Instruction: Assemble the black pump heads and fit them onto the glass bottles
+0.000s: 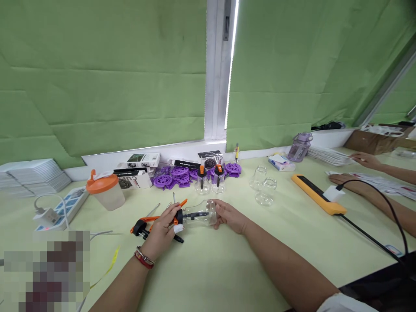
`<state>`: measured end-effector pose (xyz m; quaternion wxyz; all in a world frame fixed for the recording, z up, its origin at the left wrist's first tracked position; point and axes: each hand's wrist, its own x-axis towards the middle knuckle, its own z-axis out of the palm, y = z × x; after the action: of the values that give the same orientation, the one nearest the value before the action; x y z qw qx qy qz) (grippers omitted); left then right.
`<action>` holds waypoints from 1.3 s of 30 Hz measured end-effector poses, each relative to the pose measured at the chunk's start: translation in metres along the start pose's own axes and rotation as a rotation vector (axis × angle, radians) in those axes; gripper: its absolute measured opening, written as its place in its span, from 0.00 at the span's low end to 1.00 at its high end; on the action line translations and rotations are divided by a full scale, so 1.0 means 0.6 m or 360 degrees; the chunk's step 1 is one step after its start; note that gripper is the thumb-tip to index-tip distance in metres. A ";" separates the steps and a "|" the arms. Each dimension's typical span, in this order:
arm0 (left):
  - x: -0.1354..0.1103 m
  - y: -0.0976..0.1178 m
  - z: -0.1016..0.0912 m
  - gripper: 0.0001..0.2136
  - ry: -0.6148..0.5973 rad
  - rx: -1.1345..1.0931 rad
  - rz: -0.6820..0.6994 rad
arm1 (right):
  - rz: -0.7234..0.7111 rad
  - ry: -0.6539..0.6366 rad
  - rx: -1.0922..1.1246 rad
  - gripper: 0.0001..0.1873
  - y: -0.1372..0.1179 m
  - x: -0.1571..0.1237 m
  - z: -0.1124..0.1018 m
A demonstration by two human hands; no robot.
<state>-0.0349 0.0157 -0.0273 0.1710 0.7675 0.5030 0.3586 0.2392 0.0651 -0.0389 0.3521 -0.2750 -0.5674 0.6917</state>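
Lower centre – left hand (162, 232) fingers pinching black cap (179, 216), right hand (229, 216) fingers curled round clear bottle (199, 215) base, orange-lidded cup (105, 190) at left

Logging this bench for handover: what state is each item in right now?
clear bottle: on its side, held between left hand and right hand
orange-lidded cup: upright, lid on
purple bottle: upright, capped
yellow power strip: white plug inserted

Clear little bottle (199, 215) (black cap (179, 216), orange trim) lies horizontal, cap pointing left.
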 end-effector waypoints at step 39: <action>-0.001 0.019 0.004 0.20 0.0039 -0.0186 -0.0102 | 0.0045 0.0002 0.0088 0.30 -0.001 0.002 -0.002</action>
<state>-0.0260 0.0103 -0.0219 0.2209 0.7353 0.5076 0.3909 0.2395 0.0668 -0.0383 0.3501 -0.2735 -0.5439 0.7119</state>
